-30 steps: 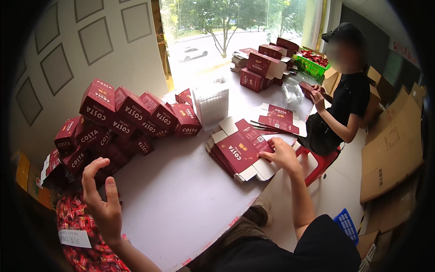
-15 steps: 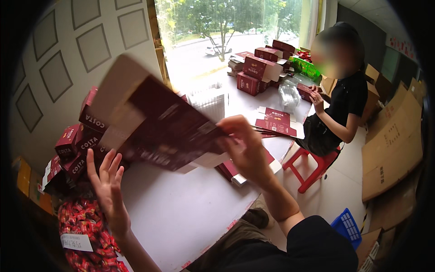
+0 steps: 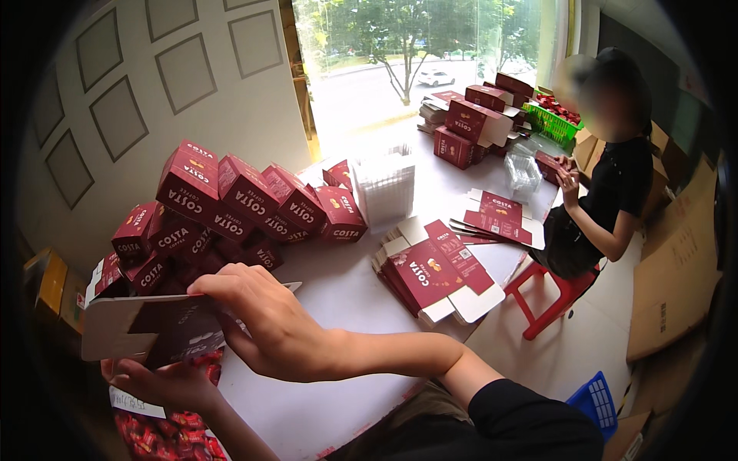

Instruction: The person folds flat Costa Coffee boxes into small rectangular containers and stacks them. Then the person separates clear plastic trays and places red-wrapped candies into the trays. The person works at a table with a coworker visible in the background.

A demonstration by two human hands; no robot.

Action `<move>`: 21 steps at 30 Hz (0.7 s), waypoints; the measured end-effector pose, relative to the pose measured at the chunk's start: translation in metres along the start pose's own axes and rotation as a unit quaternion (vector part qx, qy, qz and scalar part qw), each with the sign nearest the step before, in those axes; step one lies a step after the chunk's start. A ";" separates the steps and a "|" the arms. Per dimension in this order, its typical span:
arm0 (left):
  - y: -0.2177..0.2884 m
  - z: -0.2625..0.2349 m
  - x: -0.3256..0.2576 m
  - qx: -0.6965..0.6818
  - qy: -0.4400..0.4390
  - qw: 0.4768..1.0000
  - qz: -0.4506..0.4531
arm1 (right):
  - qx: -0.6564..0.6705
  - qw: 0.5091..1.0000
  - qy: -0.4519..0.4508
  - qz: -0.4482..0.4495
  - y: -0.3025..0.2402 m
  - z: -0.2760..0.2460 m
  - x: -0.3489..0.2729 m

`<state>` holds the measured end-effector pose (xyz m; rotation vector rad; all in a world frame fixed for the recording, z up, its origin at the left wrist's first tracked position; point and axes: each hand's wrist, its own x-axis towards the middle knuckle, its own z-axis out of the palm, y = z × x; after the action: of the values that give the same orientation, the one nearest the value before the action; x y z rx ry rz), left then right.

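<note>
A dark red folding carton [image 3: 175,330] with pale flaps is held above the near left part of the table. My right hand [image 3: 269,326] grips its upper edge and right end, the fingers bent over it. Below it, my left hand [image 3: 173,386] is turned palm up at the carton's lower edge; its fingers curl in against the carton and are partly hidden. Whether the carton is fully flat or partly folded I cannot tell. Beneath my left hand are many small red-wrapped sweets [image 3: 173,438] with a white paper label [image 3: 138,402].
Formed red boxes [image 3: 246,188] are piled at the left. Clear plastic trays [image 3: 384,184] stand beside them. A stack of flat cartons [image 3: 442,269] lies to the right. Across the table, a person [image 3: 603,169] in black handles a red box, near a green basket [image 3: 555,123] and a red stool [image 3: 565,296].
The carton has come down and left in my right hand. My left hand, spread and apart from it before, is now at its lower edge. The view has shifted left.
</note>
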<state>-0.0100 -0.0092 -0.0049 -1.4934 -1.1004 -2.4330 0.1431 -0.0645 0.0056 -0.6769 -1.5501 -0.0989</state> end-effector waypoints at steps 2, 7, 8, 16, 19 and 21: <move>-0.011 0.000 -0.001 0.058 -0.026 0.996 0.066 | -0.012 1.000 0.016 -0.012 0.001 0.003 0.001; -0.001 0.015 -0.004 -0.203 -0.014 0.966 -0.158 | -0.008 1.000 0.023 -0.015 0.014 0.003 -0.001; 0.001 0.015 -0.002 -0.184 -0.014 0.974 -0.128 | -0.005 1.000 0.011 -0.008 0.015 0.002 0.000; 0.024 0.018 -0.015 -0.427 -0.145 0.892 -0.038 | 0.076 0.993 -0.082 -0.038 0.009 0.004 0.006; 0.019 0.034 -0.012 -0.003 -0.152 0.985 0.081 | 0.073 0.986 -0.133 -0.062 0.008 0.010 -0.001; 0.022 0.032 -0.009 -0.124 -0.154 0.978 -0.066 | 0.135 0.972 -0.187 0.044 0.006 -0.003 0.002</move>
<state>0.0278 -0.0087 0.0084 -1.9897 -0.9980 -2.5687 0.1485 -0.0599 0.0055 -0.5662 -1.8469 0.3188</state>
